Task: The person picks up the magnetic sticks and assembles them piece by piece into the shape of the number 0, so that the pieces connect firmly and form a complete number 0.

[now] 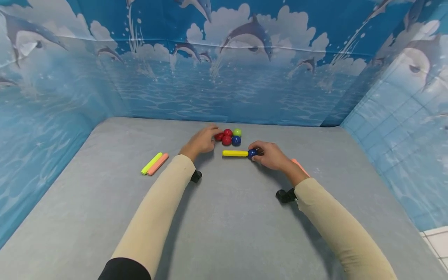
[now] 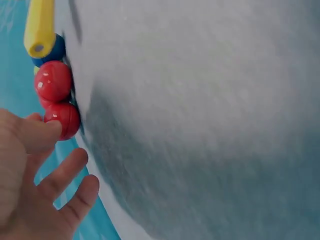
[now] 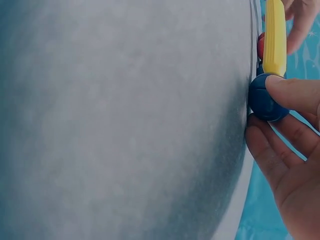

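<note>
My right hand (image 1: 269, 155) pinches a dark blue ball (image 3: 265, 100) between thumb and fingers. A ridged yellow stick (image 1: 235, 153) lies end-on against that ball, pointing left. Farther back, my left hand (image 1: 202, 142) pinches a red ball (image 2: 66, 122), thumb over its near side, the index finger mostly hidden; the other fingers are spread apart. This ball sits at the left of a tight cluster with two more red balls, the front one (image 1: 226, 140) nearest me. A green ball (image 1: 237, 132) and a second blue ball (image 1: 236, 140) form the cluster's right side.
To the left on the grey tabletop (image 1: 231, 233), a yellow-green stick (image 1: 151, 163) and an orange stick (image 1: 158, 164) lie side by side. Another orange stick (image 1: 300, 167) shows partly behind my right wrist. A dolphin-print curtain (image 1: 224, 93) rises along the back and sides.
</note>
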`<state>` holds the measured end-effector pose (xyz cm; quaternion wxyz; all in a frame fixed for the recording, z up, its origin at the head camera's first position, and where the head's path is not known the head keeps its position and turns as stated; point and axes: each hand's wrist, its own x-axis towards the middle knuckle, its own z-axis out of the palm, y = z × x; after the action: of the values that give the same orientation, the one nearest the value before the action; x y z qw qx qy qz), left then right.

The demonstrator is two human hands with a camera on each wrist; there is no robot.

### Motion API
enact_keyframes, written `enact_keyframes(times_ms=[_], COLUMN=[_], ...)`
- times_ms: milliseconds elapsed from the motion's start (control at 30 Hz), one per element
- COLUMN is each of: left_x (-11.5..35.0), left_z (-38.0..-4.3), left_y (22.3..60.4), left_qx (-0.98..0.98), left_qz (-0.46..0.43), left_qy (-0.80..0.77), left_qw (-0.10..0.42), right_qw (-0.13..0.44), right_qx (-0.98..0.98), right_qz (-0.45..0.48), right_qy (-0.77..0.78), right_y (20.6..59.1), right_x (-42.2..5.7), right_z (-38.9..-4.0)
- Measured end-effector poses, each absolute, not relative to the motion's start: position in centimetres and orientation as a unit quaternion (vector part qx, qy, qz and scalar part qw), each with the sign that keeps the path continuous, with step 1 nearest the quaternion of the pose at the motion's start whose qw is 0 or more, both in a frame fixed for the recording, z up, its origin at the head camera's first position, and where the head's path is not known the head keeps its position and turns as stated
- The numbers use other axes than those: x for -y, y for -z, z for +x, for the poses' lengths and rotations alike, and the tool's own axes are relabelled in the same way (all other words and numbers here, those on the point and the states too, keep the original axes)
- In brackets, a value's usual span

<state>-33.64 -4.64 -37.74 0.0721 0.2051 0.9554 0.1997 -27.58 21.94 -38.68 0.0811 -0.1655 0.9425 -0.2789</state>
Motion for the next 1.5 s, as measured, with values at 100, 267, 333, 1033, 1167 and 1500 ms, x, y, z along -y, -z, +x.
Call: enact_keyframes(times_ms=[100, 267, 333, 1033, 1167, 1500], left_x=[5.0, 5.1, 5.2, 6.5, 7.0, 8.0], left_z=[-33.5, -33.3, -33.3, -32.3, -32.0, -31.2], left_y=[37.3, 36.8, 37.1, 38.5, 38.4, 38.5], left_qx=[-0.959, -0.962, -0.961, -0.944, -0.945, -0.946], left_qz=[0.189, 0.169, 0.175, 0.204, 0.206, 0.19], left_qy=[-0.196, -0.205, -0.205, -0.239, -0.235, -0.247], left_qw=[0.076, 0.063, 0.066, 0.096, 0.101, 0.084], right_qw=[0.084, 0.081, 0.08, 0.071, 0.073, 0.071], right_qx=[-0.941, -0.942, -0.942, -0.94, -0.94, -0.942], right_qz=[-0.166, -0.162, -0.161, -0.17, -0.166, -0.151], right_qy=[0.282, 0.282, 0.283, 0.288, 0.29, 0.292], right_y=[38.5, 38.4, 38.4, 39.0, 38.9, 39.2], right_x=[-21.8, -21.8, -21.8, -21.5, -21.4, -20.5], right_z=[-27.6, -27.7, -27.6, -27.6, -27.6, -28.2])
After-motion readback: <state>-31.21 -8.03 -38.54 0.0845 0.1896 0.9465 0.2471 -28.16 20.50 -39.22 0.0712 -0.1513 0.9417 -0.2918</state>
